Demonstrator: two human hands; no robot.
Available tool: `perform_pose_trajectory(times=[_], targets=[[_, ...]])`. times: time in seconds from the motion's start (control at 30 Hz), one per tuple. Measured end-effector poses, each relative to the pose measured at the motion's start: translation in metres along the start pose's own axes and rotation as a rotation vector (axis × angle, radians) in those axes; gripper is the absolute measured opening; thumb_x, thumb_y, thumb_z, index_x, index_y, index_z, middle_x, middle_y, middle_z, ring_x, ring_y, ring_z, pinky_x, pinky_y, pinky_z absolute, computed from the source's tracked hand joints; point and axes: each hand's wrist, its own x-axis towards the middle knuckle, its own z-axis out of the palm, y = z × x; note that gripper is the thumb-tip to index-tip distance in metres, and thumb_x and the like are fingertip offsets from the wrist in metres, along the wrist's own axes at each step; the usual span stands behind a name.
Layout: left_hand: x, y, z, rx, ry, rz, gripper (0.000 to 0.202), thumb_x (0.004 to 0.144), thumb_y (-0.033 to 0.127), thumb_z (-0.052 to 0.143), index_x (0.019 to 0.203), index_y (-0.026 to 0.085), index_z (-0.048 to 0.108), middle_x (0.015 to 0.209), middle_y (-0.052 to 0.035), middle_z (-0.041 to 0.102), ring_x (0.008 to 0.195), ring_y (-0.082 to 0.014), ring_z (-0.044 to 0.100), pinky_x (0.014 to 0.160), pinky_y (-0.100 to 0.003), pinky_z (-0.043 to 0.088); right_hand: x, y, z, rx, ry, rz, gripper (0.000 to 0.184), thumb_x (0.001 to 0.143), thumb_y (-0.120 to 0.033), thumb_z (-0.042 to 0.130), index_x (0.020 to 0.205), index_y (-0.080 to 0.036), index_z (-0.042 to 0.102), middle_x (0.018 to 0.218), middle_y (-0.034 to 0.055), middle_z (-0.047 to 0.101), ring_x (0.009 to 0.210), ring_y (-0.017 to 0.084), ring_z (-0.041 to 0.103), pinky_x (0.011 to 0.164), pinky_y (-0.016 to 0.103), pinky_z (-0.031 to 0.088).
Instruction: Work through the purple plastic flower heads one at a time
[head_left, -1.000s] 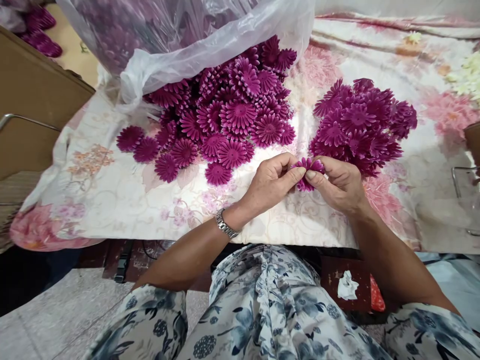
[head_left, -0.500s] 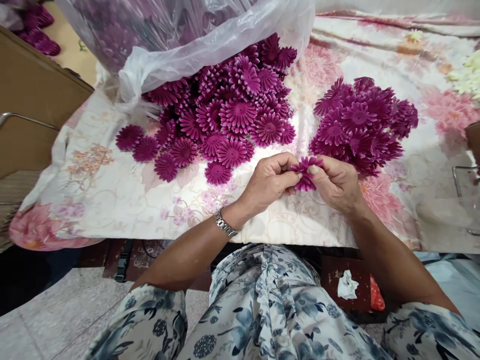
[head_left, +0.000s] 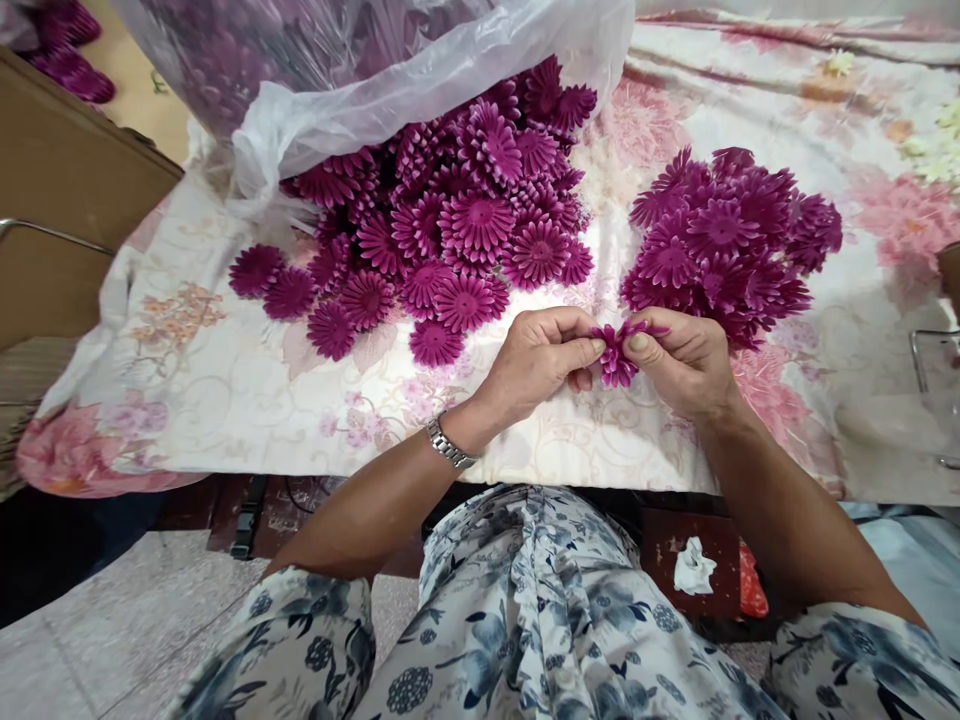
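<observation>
Between my two hands is a purple artificial flower point(head_left: 617, 362), its petals bunched and partly hidden by my fingers. My left hand point(head_left: 546, 360) pinches its left side between thumb and forefinger; my right hand point(head_left: 681, 362) pinches the right side the same way. Just behind my right hand lies a heap of purple flowers point(head_left: 724, 235) with ruffled petals. To the left spreads a larger pile of flat purple flower pieces point(head_left: 476, 225), with several loose ones near its front edge.
A clear plastic bag point(head_left: 315, 125) holding more purple pieces stands at the back left. Under everything lies a floral tablecloth point(head_left: 247, 410). Cardboard point(head_left: 67, 180) stands at the left edge. Pale yellow flowers point(head_left: 937, 145) lie at the far right.
My hands have drawn slightly apart, the right one shifting a little rightward. The flower between them now looks more stretched and folded. Both piles are unchanged.
</observation>
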Motion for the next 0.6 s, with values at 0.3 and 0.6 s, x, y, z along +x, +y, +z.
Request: perform_pose_trajectory(times=[0.3,0.6], targets=[[0.002,-0.003,0.002,0.088,0.05,0.033,0.011,0.067,0.012,0.053,0.06,0.016,0.045,0.049,0.006,0.045,0.039,-0.0032,0.043,0.04,-0.018,0.034,0.0,-0.003,0.003,-0.479,0.073,-0.145,0.027,0.09,-0.031,0.04,0.089,-0.017,0.063,0.065,0.0006,0.06,0.054,0.009,0.051,0.052,0.022,0.039],[0.003,-0.009,-0.002,0.019,0.216,0.145,0.013,0.068,0.014,0.053,0.06,0.017,0.043,0.052,0.0058,0.041,0.043,-0.0034,0.038,0.041,-0.019,0.031,-0.004,-0.002,-0.013,-0.739,0.512,-0.105,0.033,0.091,-0.029,0.037,0.109,-0.018,0.062,0.085,0.0058,0.068,0.059,0.012,0.056,0.059,0.027,0.042]])
